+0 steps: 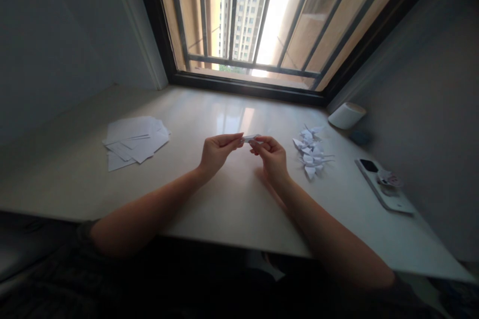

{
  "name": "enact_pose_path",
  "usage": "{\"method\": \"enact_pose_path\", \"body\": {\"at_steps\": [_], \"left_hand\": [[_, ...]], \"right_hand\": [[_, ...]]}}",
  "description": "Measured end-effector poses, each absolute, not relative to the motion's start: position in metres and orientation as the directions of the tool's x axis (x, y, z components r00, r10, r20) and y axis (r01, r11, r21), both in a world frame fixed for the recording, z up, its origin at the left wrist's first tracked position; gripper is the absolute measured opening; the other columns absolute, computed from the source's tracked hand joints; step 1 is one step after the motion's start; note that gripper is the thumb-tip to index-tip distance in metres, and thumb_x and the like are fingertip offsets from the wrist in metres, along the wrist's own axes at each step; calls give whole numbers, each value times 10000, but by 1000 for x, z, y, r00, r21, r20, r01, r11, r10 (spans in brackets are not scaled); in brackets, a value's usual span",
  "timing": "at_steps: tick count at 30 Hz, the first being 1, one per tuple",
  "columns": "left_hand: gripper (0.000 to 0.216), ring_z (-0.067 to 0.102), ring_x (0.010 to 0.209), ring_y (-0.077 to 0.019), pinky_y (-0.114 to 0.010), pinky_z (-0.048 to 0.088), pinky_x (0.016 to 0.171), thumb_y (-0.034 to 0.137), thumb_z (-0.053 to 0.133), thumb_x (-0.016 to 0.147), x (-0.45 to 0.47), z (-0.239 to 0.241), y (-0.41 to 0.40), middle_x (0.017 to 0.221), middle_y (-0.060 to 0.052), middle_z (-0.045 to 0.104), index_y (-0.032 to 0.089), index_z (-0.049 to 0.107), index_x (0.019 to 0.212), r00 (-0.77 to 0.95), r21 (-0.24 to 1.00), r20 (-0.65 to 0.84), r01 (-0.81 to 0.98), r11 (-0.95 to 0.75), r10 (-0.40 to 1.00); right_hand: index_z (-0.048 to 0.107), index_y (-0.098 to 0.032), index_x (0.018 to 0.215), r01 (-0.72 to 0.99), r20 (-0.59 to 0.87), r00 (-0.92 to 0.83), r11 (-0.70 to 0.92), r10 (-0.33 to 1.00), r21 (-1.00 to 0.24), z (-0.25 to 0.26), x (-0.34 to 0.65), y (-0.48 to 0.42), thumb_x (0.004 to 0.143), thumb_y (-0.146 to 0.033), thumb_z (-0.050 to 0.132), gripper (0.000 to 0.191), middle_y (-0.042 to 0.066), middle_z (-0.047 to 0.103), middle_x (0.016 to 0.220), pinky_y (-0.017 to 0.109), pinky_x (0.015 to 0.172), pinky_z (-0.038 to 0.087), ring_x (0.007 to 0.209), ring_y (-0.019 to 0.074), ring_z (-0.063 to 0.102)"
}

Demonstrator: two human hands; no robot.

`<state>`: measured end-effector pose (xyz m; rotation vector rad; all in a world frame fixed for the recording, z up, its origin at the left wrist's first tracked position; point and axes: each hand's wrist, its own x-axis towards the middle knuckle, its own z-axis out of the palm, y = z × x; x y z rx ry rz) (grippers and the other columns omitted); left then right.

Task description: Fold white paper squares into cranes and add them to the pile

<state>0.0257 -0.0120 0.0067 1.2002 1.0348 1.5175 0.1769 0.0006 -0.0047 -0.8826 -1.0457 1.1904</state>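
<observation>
A small folded piece of white paper (250,138) is held just above the pale window ledge (224,199) between both hands. My left hand (217,152) pinches its left end with fingertips pressed together. My right hand (271,155) grips its right end, fingers curled round it. Both forearms reach in from the near edge of the ledge.
A loose stack of white paper sheets (134,140) lies at the left. Several folded paper figures (311,152) are heaped to the right of my hands. Farther right lie a phone (383,184), a white roll (346,115), and a barred window (258,25) behind.
</observation>
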Motion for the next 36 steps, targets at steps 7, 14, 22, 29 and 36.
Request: {"method": "enact_pose_path", "body": {"at_steps": [7,14,22,29,36], "left_hand": [[522,689,837,-197,-359,523,853,317,804,633,24,9,-12,900,-78,747,159,677,1114,-4,959,228,-174,-225,974],[447,693,844,-203,-357,525,844,320,793,645,25,11,-13,894,-88,745,146,697,1045,-16,960,204,-195,-203,979],[436,697,847,-210,-358,516,831,295,773,651,25,12,-14,865,-86,748,155,704,1058,-17,969,124,-215,-125,992],[382,697,865,-228,-380,511,835,300,735,680,24,15,-16,898,-89,746,171,718,1039,8,965,121,-237,-115,993],[374,696,875,-225,-372,512,840,234,673,704,22,15,-16,888,-69,747,185,707,1072,10,965,133,-229,-127,991]], "right_hand": [[651,-202,743,-267,145,67,158,987,-951,0,177,-2,592,-345,812,263,-43,635,572,272,559,444,539,125,602],[647,-203,744,-260,164,61,174,985,-950,1,175,-4,587,-364,813,279,-35,652,596,284,570,458,548,129,604],[658,-199,751,-298,135,72,150,988,-943,-1,176,-1,592,-321,811,252,-48,634,567,256,557,409,539,119,606],[649,-197,755,-255,140,88,158,986,-954,-2,177,2,586,-359,804,280,-48,618,550,257,542,416,537,130,607],[650,-199,757,-238,131,86,148,988,-960,-3,178,2,584,-378,798,290,-42,616,560,258,533,418,537,131,606]]}}
